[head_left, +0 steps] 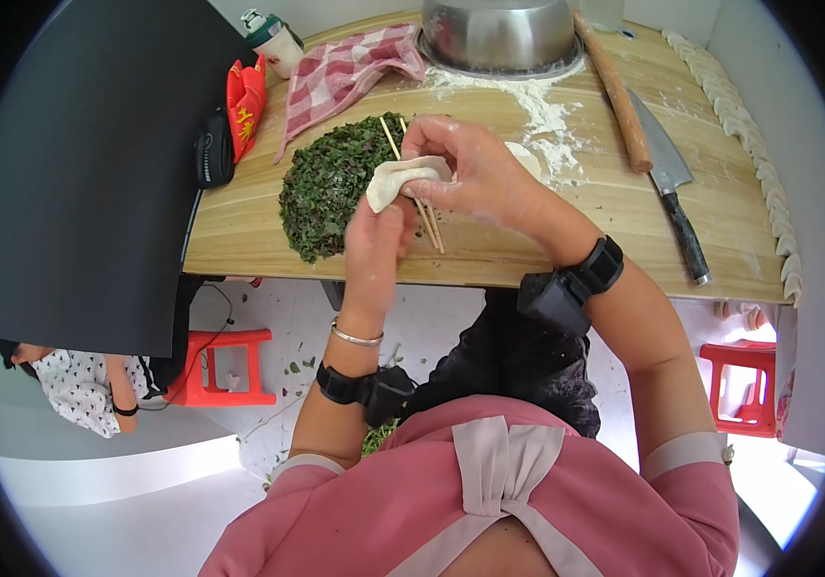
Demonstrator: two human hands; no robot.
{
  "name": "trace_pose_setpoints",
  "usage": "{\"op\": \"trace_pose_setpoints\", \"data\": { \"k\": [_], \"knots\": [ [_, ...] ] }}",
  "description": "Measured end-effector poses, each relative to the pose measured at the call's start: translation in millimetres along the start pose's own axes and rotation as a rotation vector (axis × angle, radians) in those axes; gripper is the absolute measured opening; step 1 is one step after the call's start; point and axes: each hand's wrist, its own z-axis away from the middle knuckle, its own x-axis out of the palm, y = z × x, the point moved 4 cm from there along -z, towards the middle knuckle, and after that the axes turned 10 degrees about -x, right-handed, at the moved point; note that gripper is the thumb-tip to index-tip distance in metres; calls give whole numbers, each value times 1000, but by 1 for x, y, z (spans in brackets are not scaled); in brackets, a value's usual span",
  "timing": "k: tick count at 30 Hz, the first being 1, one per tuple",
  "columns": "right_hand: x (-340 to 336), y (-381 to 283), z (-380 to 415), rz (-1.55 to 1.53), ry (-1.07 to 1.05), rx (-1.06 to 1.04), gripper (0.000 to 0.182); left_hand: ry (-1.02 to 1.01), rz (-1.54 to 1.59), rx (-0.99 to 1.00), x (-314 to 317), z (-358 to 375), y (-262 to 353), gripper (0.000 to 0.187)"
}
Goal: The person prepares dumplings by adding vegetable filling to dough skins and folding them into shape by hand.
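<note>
A folded piece of pale dough (395, 180) is held up between my two hands, above the near part of the wooden table (566, 240). My right hand (465, 171) pinches its right part between thumb and fingers. Below its left end, my left hand (376, 236) is closed with the fingertips at the dough's lower edge. A heap of chopped dark green leaves (330, 183) lies to the left, partly behind my left hand. Wooden chopsticks (429, 223) lie beneath my hands. A flat round dough piece (525, 159) lies just beyond my right wrist.
Scattered flour (547, 111), an upturned metal bowl (501, 37), a rolling pin (614, 91) and a knife (667, 168) lie beyond and right. Dumplings (754, 139) line the right edge. A checked cloth (355, 72) lies back left. Another person (80, 385) is at lower left.
</note>
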Motion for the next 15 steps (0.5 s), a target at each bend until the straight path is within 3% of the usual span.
{"op": "trace_pose_setpoints", "data": {
  "k": [2,6,9,11,15],
  "knots": [
    [2,-1,1,44,45,-59,27,-27,-13,-38,7,0,-5,36],
    [5,0,2,294,-14,-224,28,43,69,-82,8,-4,-4,34],
    [3,1,2,86,-38,-116,23,-44,243,-143,3,-4,-1,26],
    [-2,10,0,-315,18,14,18,6,348,-135,1,-4,4,28],
    [-8,7,-1,-254,-52,63,18,9,376,-134,-2,-2,7,28]
  ]
}}
